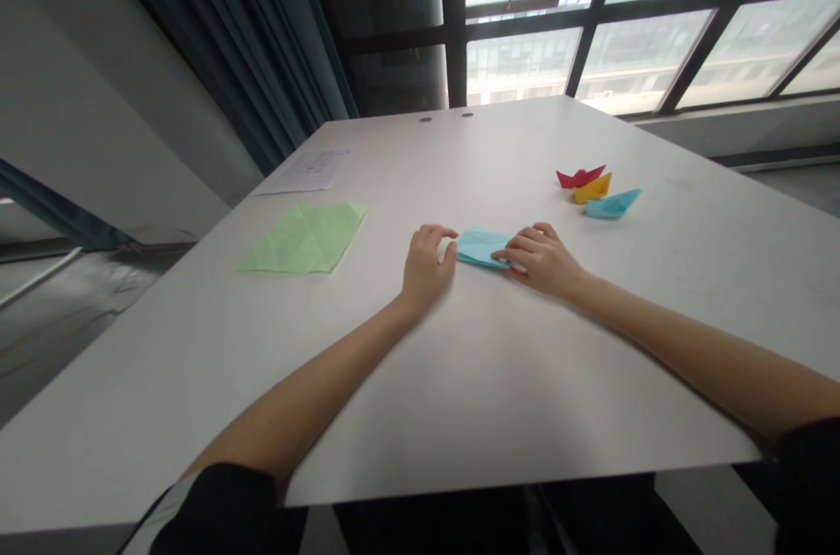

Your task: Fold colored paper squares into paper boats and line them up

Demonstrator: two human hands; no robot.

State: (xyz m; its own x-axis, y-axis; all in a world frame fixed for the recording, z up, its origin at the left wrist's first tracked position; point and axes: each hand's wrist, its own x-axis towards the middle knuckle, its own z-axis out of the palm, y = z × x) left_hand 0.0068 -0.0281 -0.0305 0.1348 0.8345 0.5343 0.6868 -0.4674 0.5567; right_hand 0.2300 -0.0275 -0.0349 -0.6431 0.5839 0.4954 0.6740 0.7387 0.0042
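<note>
A folded sheet of light blue paper (480, 245) lies on the white table in front of me. At its left edge is my left hand (430, 264), thumb and fingers curved but apart, with a gap between them and no paper visible inside. My right hand (542, 259) has the right end of the paper between its fingers, which lie over the top, and its thumb at the near edge. That end of the paper is partly hidden under the fingers.
Three folded paper boats stand together at the right: a red boat (580, 178), a yellow boat (593, 189) and a blue boat (613, 205). A creased green paper sheet (305, 238) lies to the left. Behind it is a printed white sheet (307, 171). Windows and a curtain border the table's far side.
</note>
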